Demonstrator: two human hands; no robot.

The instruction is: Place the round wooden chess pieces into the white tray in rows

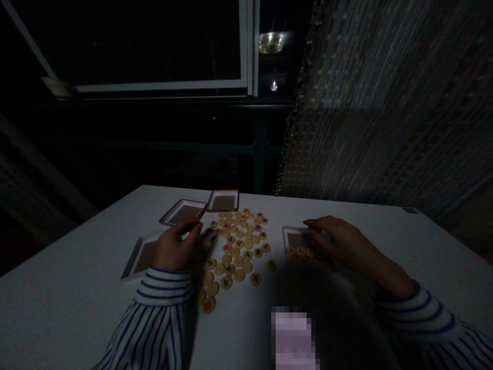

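Note:
Many round xiangqi pieces (236, 243) lie spread in the middle of the white table. Some show red or black characters, while others are plain side up. At the left edge of the spread is my left hand (175, 246), fingers loosely curled, with a gap between thumb and forefinger and nothing visible in it. My right hand (342, 244) reaches over a small shallow box (298, 239) that has several red-marked pieces (300, 252) lined up inside. Its forefinger stretches out along the far side; the other fingers bend down towards the pieces, their tips partly hidden in shadow.
Two shallow boxes (185, 211) stand open at the back left of the table (346, 210), beside each other. Another open box (140, 257) lies left of my left hand, partly covered by it. Behind are a dark window (246, 46) and a string curtain (377, 103). The light is dim.

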